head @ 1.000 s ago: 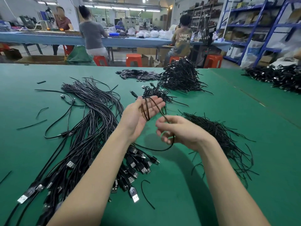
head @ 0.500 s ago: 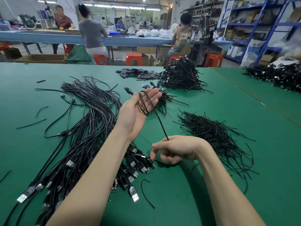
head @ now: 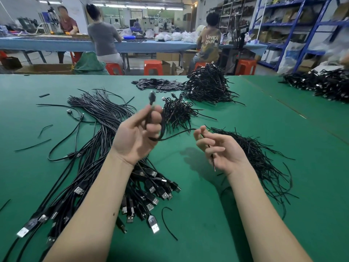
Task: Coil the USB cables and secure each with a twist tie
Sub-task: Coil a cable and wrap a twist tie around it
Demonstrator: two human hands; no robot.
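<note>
My right hand [head: 221,150] pinches the cable's tail between thumb and curled fingers. My left hand [head: 137,133], raised over the loose cables [head: 98,148], curls round the coiled USB cable [head: 160,129], plug up. Twist ties [head: 255,156] lie just right.

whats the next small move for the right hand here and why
Probably wrap the twist tie around the coil. The left hand already grips the coiled cable with a connector sticking up, and the right hand pinches a tie close beside it, not yet around it.
</note>
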